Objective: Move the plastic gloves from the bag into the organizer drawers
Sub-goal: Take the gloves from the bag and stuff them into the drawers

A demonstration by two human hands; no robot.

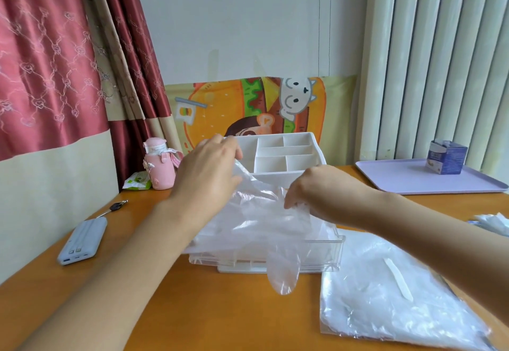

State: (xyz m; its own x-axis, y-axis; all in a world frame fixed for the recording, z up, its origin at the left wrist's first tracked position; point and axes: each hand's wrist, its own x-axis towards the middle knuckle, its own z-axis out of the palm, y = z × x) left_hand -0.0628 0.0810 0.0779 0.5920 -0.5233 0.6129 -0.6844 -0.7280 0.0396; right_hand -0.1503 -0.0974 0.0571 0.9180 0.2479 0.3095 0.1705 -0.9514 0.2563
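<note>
A white organizer [283,155] with divided top compartments stands mid-table, and its clear drawer [334,251] is pulled out toward me. Thin clear plastic gloves [259,224] lie heaped over the drawer, with one glove finger hanging over the front edge. My left hand [209,171] pinches the upper edge of the glove sheet above the drawer. Over the drawer's right side, my right hand [316,188] grips the gloves with curled fingers. The clear plastic bag [391,304] holding more gloves lies flat on the table at the right.
A grey power bank [82,240] and keys [115,207] lie at the left. A pink bottle [159,163] and a green packet [137,182] stand behind them. A lilac tray [413,180] with a blue box [446,158] sits at the back right. More plastic [493,224] shows at the right edge.
</note>
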